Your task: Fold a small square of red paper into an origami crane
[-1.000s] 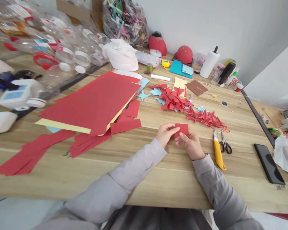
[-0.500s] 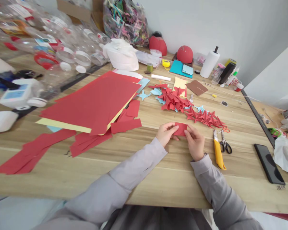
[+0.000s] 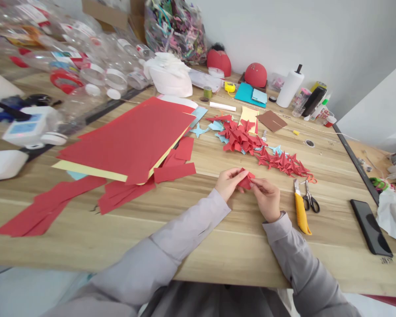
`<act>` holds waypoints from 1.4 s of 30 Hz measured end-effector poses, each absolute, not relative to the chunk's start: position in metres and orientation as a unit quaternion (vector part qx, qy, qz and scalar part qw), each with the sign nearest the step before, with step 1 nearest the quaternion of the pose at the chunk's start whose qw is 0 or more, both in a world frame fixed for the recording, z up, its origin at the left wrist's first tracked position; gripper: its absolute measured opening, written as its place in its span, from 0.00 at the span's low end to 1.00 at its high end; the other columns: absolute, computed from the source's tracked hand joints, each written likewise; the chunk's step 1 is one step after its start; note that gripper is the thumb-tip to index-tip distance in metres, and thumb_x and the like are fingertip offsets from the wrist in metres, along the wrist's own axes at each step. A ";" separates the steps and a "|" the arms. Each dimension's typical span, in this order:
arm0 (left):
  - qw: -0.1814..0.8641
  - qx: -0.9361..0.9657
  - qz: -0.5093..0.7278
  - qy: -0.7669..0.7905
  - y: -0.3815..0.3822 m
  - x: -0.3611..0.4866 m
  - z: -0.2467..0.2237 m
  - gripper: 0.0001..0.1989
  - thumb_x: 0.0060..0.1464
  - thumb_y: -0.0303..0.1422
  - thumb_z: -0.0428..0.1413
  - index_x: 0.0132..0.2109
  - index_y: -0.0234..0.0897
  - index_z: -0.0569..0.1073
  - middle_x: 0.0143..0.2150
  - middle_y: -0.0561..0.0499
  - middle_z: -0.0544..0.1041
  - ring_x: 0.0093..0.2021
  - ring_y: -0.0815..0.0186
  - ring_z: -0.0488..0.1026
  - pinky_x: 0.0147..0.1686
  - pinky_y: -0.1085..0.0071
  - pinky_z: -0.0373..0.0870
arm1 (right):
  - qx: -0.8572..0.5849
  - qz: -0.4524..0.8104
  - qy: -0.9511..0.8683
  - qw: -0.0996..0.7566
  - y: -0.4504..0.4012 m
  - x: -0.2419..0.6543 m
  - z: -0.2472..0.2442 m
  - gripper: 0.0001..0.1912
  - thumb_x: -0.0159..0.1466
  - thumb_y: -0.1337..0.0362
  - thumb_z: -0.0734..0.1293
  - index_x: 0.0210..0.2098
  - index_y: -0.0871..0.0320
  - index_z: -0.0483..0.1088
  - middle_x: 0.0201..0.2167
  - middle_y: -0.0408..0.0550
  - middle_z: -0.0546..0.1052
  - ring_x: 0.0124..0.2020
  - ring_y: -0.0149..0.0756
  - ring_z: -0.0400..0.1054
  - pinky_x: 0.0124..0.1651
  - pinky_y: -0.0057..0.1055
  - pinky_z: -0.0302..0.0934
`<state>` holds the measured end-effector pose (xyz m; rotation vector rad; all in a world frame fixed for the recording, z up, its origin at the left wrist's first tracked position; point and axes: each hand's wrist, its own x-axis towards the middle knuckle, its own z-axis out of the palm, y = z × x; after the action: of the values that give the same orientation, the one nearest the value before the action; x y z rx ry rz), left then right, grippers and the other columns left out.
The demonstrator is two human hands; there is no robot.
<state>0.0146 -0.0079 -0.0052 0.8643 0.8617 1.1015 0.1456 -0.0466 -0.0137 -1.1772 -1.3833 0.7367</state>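
Between my two hands, just above the wooden table, is a small piece of red paper, its right corner bent over. My left hand pinches its left side between thumb and fingers. At the right side, my right hand grips the bent corner with thumb and fingertips. Beyond my hands lie a heap of folded red paper stars and a row of more red stars. A light blue paper star lies left of the heap.
Large red sheets and cut red strips spread over the left. A yellow utility knife, scissors and a black phone lie on the right. Clear plastic bottles crowd the back left.
The red paper was a flat rectangle between my hands; now its right side is folded over. My right hand's fingertips moved slightly left with the corner.
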 end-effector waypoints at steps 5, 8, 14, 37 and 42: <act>0.680 0.380 0.493 0.387 -0.008 0.015 -0.005 0.15 0.39 0.40 0.62 0.30 0.31 0.73 0.25 0.50 0.74 0.21 0.70 0.70 0.16 0.77 0.66 | -0.513 0.336 -0.574 0.542 -0.048 0.144 -0.014 0.09 0.54 0.62 0.68 0.36 0.53 0.75 0.33 0.47 0.77 0.32 0.36 0.69 0.35 0.33 0.66; 0.678 0.378 0.499 0.386 -0.008 0.015 -0.004 0.14 0.38 0.39 0.62 0.29 0.32 0.74 0.24 0.51 0.74 0.20 0.71 0.69 0.16 0.77 0.66 | -0.515 0.383 -0.545 0.540 -0.049 0.142 -0.011 0.16 0.53 0.60 0.69 0.41 0.55 0.72 0.35 0.48 0.77 0.32 0.35 0.70 0.36 0.33 0.67; 0.668 0.390 0.504 0.385 -0.011 0.016 -0.003 0.14 0.37 0.36 0.62 0.31 0.30 0.76 0.25 0.51 0.74 0.23 0.70 0.70 0.21 0.74 0.71 | -0.507 0.408 -0.519 0.554 -0.046 0.141 -0.008 0.15 0.53 0.60 0.69 0.39 0.56 0.72 0.35 0.49 0.77 0.34 0.35 0.71 0.39 0.34 0.66; 0.651 0.412 0.496 0.401 -0.010 0.011 -0.004 0.15 0.39 0.34 0.60 0.36 0.32 0.74 0.28 0.51 0.73 0.24 0.68 0.71 0.19 0.73 0.71 | -0.495 0.463 -0.409 0.611 -0.040 0.149 -0.011 0.09 0.48 0.62 0.72 0.28 0.59 0.73 0.24 0.41 0.76 0.21 0.27 0.65 0.21 0.24 0.60; 0.637 0.399 0.500 0.431 -0.007 0.009 -0.003 0.10 0.36 0.31 0.60 0.30 0.31 0.75 0.24 0.52 0.75 0.23 0.69 0.71 0.24 0.73 0.70 | -0.475 0.510 -0.415 0.584 -0.041 0.147 -0.007 0.11 0.48 0.62 0.72 0.32 0.58 0.73 0.18 0.38 0.73 0.17 0.26 0.64 0.20 0.24 0.61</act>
<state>0.0092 -0.0070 -0.0031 0.9116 0.9839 1.1419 0.1466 -0.0413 -0.0070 -1.1093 -0.9676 1.1911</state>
